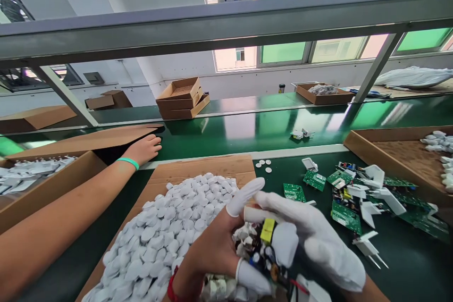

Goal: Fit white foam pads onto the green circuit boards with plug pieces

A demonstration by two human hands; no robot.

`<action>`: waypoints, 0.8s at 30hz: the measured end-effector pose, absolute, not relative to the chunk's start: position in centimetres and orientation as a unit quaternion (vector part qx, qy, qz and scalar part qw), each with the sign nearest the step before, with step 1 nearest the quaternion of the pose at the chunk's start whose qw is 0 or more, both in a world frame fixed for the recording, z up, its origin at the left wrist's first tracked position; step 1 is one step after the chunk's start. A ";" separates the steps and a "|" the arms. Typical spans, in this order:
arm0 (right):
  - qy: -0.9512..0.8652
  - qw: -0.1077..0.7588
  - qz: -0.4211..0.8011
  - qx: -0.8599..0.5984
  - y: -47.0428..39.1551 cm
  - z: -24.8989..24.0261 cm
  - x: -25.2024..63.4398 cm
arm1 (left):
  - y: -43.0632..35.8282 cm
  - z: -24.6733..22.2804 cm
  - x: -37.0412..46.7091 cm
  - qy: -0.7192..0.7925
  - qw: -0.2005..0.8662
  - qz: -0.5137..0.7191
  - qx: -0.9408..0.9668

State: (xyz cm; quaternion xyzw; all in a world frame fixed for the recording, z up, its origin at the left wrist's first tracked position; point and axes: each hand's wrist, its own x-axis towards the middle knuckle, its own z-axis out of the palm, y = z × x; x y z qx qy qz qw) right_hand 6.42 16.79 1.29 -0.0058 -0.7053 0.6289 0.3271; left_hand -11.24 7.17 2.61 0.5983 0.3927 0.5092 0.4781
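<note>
My left hand [215,240], with white finger cots and a red wristband, curls around the near side of a circuit board [268,231] with a yellow component and a white plastic piece on it. On the other side, my right hand [322,233], in a white glove, closes over the same board. The board's underside and part of the grip are hidden. Beneath and left of my hands, a heap of small white round discs [170,222] covers a cardboard sheet [212,165]. Right of my hands, green circuit boards [345,217] with white plug parts [368,245] lie piled.
From the left reaches a co-worker's arm [81,193] with a turquoise band, its hand on a cardboard flap [95,139]. An open box [396,151] stands at right. Small boxes [180,99] are stacked at the back. Overhead runs a metal beam [226,23].
</note>
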 end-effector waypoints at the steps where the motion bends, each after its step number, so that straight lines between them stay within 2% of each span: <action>1: -0.690 0.349 0.633 -0.037 17.1 1.0 6.6 | 7.1 2.6 -11.2 0.436 0.432 0.511 0.602; 4: -0.665 0.384 0.630 -0.120 17.9 0.4 6.8 | 7.1 2.9 -11.2 0.503 0.341 0.500 0.617; 11: -0.748 0.455 0.472 -0.101 18.2 1.2 6.5 | 7.3 3.2 -11.1 0.504 0.311 0.423 0.686; 16: -0.711 0.408 0.561 -0.115 17.9 1.2 6.1 | 7.4 2.9 -10.6 0.495 0.313 0.408 0.701; 20: -0.630 0.403 0.662 -0.053 17.9 0.7 6.0 | 7.5 3.2 -10.2 0.437 0.357 0.442 0.697; 24: -0.681 0.381 0.625 0.000 18.0 0.0 5.4 | 7.4 3.0 -10.3 0.427 0.350 0.451 0.702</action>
